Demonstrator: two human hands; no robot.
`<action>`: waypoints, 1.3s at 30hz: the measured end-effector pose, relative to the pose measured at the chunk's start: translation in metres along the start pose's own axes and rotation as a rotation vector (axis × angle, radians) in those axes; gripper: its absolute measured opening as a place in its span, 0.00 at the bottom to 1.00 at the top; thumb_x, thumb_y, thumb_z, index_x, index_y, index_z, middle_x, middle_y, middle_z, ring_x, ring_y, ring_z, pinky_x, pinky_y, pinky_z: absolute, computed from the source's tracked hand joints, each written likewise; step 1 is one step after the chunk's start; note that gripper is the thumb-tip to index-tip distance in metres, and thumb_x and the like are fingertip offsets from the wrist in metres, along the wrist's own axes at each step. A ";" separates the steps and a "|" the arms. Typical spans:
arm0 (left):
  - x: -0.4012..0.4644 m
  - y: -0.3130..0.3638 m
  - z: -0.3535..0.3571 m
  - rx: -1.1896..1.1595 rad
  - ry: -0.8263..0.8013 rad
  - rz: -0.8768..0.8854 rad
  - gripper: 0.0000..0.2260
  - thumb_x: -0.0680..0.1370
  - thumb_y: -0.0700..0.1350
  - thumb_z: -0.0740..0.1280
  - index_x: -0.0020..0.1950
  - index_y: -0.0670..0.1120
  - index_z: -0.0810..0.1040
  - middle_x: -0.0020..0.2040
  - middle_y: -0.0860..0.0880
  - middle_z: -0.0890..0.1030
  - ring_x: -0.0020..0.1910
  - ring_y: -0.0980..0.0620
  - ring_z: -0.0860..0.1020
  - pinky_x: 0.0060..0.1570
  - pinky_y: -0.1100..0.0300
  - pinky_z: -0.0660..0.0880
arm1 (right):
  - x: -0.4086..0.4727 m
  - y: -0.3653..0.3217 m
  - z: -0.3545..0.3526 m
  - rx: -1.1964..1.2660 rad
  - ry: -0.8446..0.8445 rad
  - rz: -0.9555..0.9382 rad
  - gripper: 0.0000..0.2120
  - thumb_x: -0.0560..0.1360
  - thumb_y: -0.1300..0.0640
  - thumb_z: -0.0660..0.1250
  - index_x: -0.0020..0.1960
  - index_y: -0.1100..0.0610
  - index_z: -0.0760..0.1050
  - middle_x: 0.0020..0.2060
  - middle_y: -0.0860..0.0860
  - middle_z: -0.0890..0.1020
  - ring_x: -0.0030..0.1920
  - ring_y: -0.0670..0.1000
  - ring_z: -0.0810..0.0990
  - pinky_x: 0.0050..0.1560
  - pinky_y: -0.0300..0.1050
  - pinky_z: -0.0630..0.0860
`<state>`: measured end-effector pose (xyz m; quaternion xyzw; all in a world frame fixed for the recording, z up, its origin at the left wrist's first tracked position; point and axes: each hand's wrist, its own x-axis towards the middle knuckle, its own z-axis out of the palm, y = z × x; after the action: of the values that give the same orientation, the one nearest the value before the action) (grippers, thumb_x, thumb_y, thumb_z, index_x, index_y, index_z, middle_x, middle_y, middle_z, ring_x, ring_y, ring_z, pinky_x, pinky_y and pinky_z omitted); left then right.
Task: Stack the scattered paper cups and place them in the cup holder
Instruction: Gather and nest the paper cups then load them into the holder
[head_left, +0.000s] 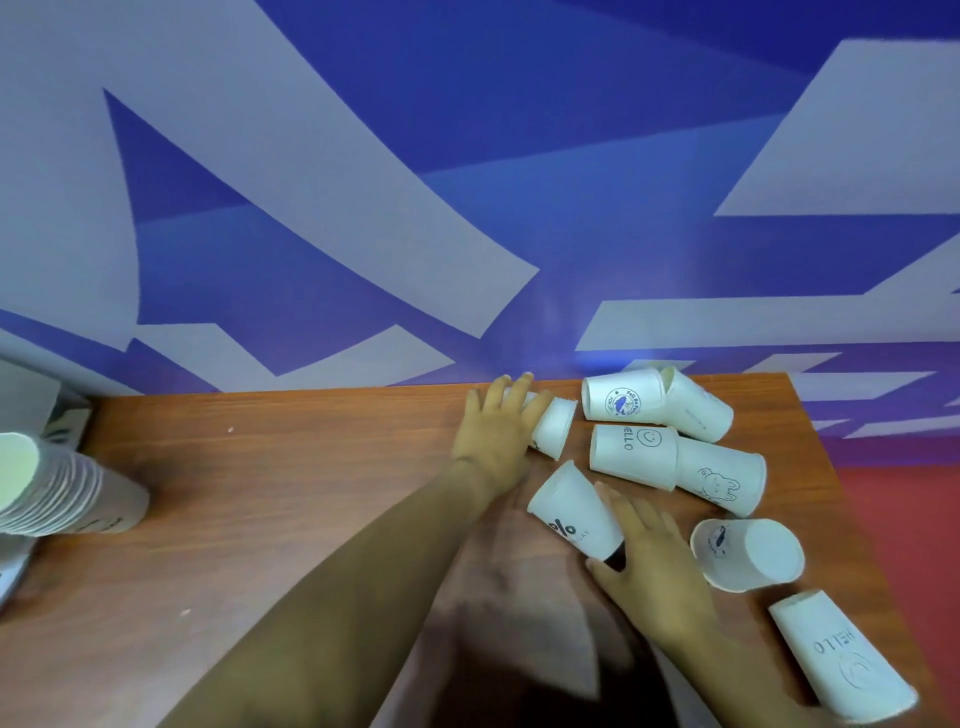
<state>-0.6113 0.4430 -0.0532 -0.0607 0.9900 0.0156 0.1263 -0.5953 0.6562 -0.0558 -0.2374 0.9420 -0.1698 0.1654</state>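
Several white paper cups lie on their sides on the right part of a wooden table (291, 493). My left hand (498, 431) lies over a small cup (553, 428) near the far edge, fingers around it. My right hand (649, 566) holds a cup (574, 512) with dark print by its rim end. Beyond them lie a blue-logo cup (623, 400), a "HELLO" smiley cup (634, 454), a bear-drawing cup (722, 480), another cup (748, 553) and a second "HELLO" cup (841, 657) at the near right. A tall stack of cups (57, 491) lies at the far left.
A blue and pale grey patterned wall (467, 182) rises right behind the table. The table's right edge drops to a red floor (914, 545). A grey box-like object (31, 405) sits at the left edge behind the stack.
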 end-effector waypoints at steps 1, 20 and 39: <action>-0.003 -0.001 0.001 0.005 0.021 0.003 0.30 0.77 0.45 0.63 0.76 0.50 0.53 0.78 0.47 0.51 0.76 0.43 0.52 0.71 0.43 0.55 | -0.001 -0.002 0.000 0.017 -0.005 0.014 0.36 0.69 0.48 0.70 0.74 0.46 0.59 0.65 0.43 0.71 0.62 0.51 0.69 0.59 0.44 0.69; -0.157 -0.045 -0.043 -0.395 0.133 -0.294 0.27 0.69 0.51 0.71 0.63 0.50 0.64 0.61 0.51 0.73 0.60 0.45 0.72 0.54 0.51 0.66 | -0.056 -0.068 -0.059 0.077 -0.041 0.006 0.28 0.67 0.43 0.71 0.61 0.47 0.63 0.49 0.45 0.77 0.51 0.51 0.78 0.45 0.48 0.75; -0.368 -0.112 -0.033 -1.142 0.323 -0.334 0.36 0.66 0.58 0.77 0.65 0.58 0.58 0.52 0.61 0.75 0.49 0.61 0.77 0.43 0.65 0.74 | -0.127 -0.211 -0.020 0.226 -0.009 -0.170 0.32 0.69 0.46 0.70 0.70 0.43 0.61 0.64 0.43 0.70 0.56 0.48 0.78 0.55 0.50 0.76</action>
<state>-0.2519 0.3733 0.0693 -0.2744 0.8092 0.5138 -0.0771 -0.4149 0.5497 0.0760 -0.2969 0.8927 -0.2871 0.1802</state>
